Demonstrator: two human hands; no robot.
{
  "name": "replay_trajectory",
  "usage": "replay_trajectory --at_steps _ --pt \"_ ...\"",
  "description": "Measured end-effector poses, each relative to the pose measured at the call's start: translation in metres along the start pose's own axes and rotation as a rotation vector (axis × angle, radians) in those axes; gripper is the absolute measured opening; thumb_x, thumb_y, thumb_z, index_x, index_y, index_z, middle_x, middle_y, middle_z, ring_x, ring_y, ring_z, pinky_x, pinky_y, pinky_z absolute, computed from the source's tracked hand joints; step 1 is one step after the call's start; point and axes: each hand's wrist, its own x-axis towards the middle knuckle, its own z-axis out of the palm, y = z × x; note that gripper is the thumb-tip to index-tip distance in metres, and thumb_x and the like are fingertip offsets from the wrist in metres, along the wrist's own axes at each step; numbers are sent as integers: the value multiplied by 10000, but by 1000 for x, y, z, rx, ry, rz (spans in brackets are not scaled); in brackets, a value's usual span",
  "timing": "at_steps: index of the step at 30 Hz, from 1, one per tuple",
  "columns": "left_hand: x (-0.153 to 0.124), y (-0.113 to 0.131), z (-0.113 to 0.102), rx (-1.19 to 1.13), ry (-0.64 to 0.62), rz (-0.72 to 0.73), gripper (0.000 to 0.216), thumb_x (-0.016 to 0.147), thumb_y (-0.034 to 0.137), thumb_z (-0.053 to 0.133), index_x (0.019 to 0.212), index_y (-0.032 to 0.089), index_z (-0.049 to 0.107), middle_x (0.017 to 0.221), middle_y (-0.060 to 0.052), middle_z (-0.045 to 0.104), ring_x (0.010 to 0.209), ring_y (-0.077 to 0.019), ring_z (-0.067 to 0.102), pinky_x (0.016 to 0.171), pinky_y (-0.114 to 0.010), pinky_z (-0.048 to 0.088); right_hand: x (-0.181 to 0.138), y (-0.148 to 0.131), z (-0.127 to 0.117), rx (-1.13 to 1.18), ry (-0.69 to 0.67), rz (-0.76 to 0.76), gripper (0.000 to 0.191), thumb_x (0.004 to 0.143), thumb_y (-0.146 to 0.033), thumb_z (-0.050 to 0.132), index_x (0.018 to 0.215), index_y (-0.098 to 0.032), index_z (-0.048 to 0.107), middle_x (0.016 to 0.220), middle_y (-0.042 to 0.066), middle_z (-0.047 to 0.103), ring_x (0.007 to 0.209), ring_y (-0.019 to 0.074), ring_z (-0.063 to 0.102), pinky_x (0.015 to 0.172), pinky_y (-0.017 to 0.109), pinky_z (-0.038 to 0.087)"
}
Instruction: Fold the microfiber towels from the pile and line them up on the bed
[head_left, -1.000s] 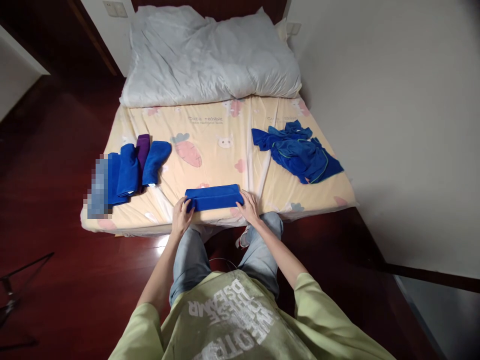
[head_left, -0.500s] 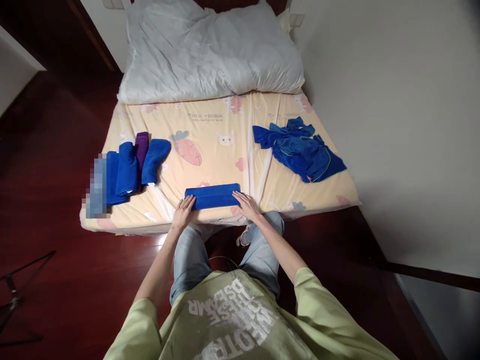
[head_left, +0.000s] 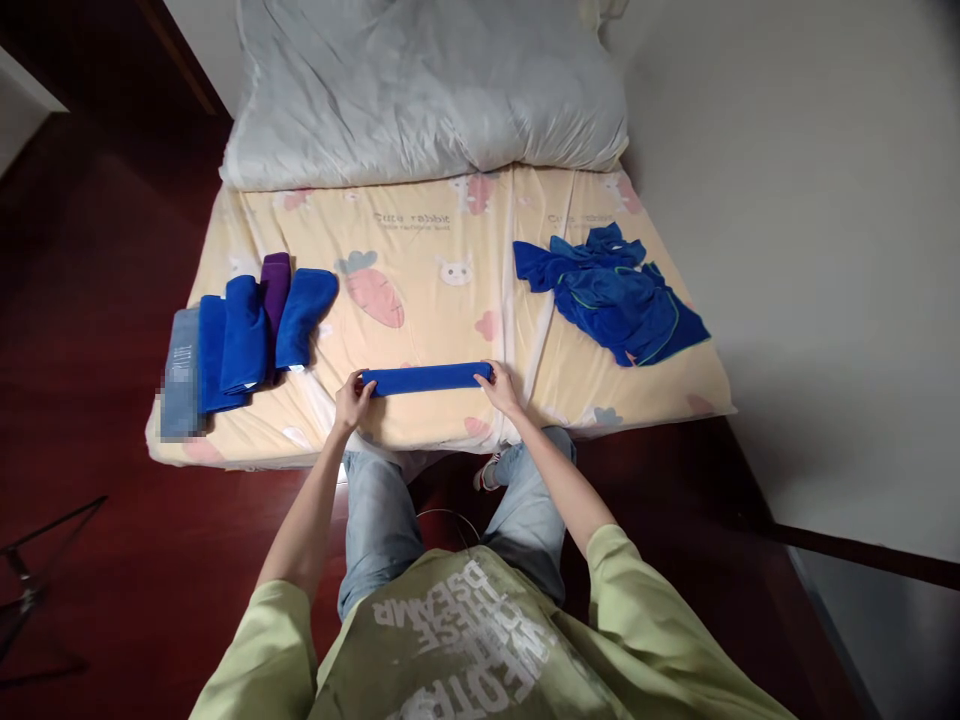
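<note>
A folded blue towel lies as a long narrow strip near the front edge of the bed. My left hand grips its left end and my right hand grips its right end. A row of folded towels, blue with one purple, sits on the bed's left side. A loose heap of blue towels lies on the right side.
A white duvet is bunched at the head of the bed. A white wall runs along the right. Dark red wooden floor surrounds the bed, with a black stand leg at the lower left. My knees touch the bed's front edge.
The blue towel has been folded over away from me and is now about half as deep. Both hands moved forward with it. The camera view tilted slightly.
</note>
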Motion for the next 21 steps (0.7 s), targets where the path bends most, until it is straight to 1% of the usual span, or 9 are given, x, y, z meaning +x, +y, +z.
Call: replay_trajectory --at_steps 6,8,11,12,13,15,17,19,21 --pt "14 -1 12 125 47 -19 459 911 477 613 1226 145 631 927 -101 724 848 -266 704 857 -396 563 11 8 12 -48 64 45 437 840 -413 743 1212 -192 687 1073 111 754 997 273 705 983 421 564" --pt "15 1 15 170 80 18 432 920 423 613 1238 131 628 1012 -133 700 911 -282 690 908 -421 550 12 5 14 -78 87 50 430 851 -399 737 1219 -185 673 1114 129 736 1063 288 691 1026 439 546" --pt "11 7 17 272 165 159 385 939 320 578 1275 138 625 1239 -195 612 1128 -326 618 1049 -483 477 8 -5 14 -144 184 36 480 845 -401 759 1250 -177 636 1274 176 658 1219 320 620 1110 477 493" --pt "8 9 17 313 148 223 353 956 302 550 1265 156 636 1276 -195 592 1171 -333 588 1075 -500 449 5 -9 14 -171 232 28 503 836 -409 772 1257 -176 625 1323 189 626 1260 330 594 1128 487 476" --pt "5 12 17 352 96 288 324 972 304 527 1243 175 651 1280 -189 589 1189 -339 568 1083 -512 431 0 -12 15 -193 285 27 516 825 -419 786 1250 -176 620 1345 196 609 1280 338 580 1131 493 471" --pt "-2 16 16 428 -62 395 308 985 355 527 1206 196 670 1239 -183 608 1179 -354 557 1060 -520 426 -12 -17 18 -196 352 78 487 799 -461 812 1158 -179 643 1253 192 656 1212 344 625 1065 480 516" --pt "-6 18 17 514 -178 454 358 965 392 563 1240 185 661 1238 -201 612 1183 -376 551 1029 -519 433 -24 -18 24 -91 300 236 434 789 -549 806 979 -185 666 998 162 726 994 320 710 871 424 594" --pt "-9 21 19 613 -215 467 390 956 337 550 1294 163 638 1257 -225 609 1198 -394 543 1007 -523 432 -32 -16 33 114 116 460 483 811 -669 738 840 -195 656 778 133 723 763 278 730 643 356 591" --pt "-8 23 22 699 -217 468 385 954 233 492 1304 157 633 1224 -233 624 1183 -394 552 983 -521 431 -33 -16 42 324 -54 631 547 853 -740 642 801 -196 656 729 140 729 665 252 732 528 317 562"
